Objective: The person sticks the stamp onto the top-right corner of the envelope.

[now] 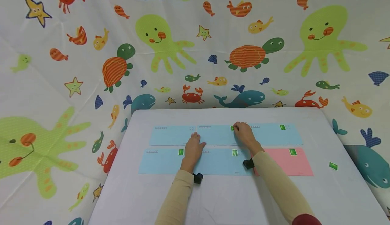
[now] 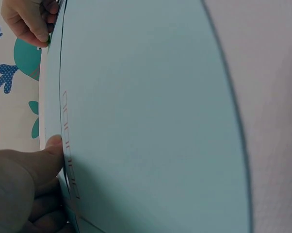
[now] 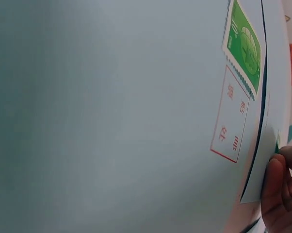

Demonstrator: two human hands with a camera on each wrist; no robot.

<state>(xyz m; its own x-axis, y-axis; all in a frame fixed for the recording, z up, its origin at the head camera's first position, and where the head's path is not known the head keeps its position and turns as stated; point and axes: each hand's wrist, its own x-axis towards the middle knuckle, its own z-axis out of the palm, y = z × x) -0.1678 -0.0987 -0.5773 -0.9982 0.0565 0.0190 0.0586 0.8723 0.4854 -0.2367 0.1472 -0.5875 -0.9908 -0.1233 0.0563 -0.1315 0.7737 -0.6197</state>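
My right hand [image 1: 244, 134] pinches a small green stamp [image 1: 232, 128] at the upper right corner of the middle blue envelope [image 1: 214, 137] in the back row. Only a sliver of that stamp shows past the fingertips in the right wrist view. My left hand [image 1: 193, 150] rests with extended fingers between the back-left blue envelope [image 1: 170, 136] and the front blue envelopes, its thumb touching paper. A front blue envelope [image 1: 219, 165] bears a green stamp [image 3: 244, 46] above a red printed box in the right wrist view.
A back-right blue envelope [image 1: 274, 137], a front-left blue envelope [image 1: 158, 164] and a pink envelope [image 1: 300, 167] each carry a green stamp. One loose green stamp [image 1: 333, 166] lies on the white table [image 1: 225, 201] at right. A sea-animal curtain [image 1: 182, 93] hangs behind.
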